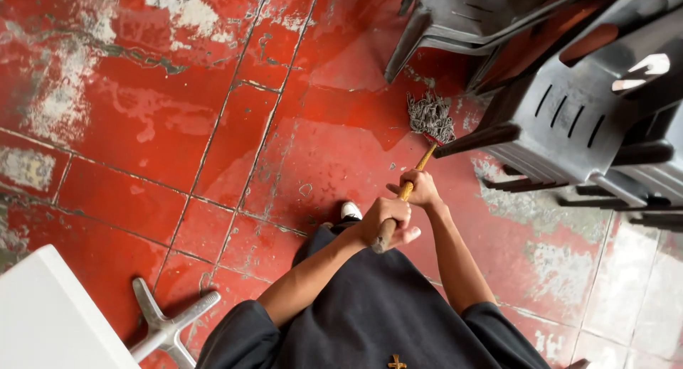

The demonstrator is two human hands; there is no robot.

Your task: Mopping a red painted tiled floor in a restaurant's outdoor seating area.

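Mid-mopping, the left hand (pixel 385 220) and right hand (pixel 421 189) both clench the wooden mop handle (pixel 408 190), its grey mop head (pixel 430 117) on wet red floor (pixel 142 113) beside the dark plastic chairs (pixel 569 106), which probably calls for pulling back clear of their legs.

Your left hand (pixel 384 220) is closed in a full fist, forearm bare and angled up from the lower left, elbow bent near your torso. Your right hand (pixel 421 188) sits just ahead of the left, fingers curled shut, with its forearm running down and to the right toward a short dark sleeve; both wrists are close together in front of your body
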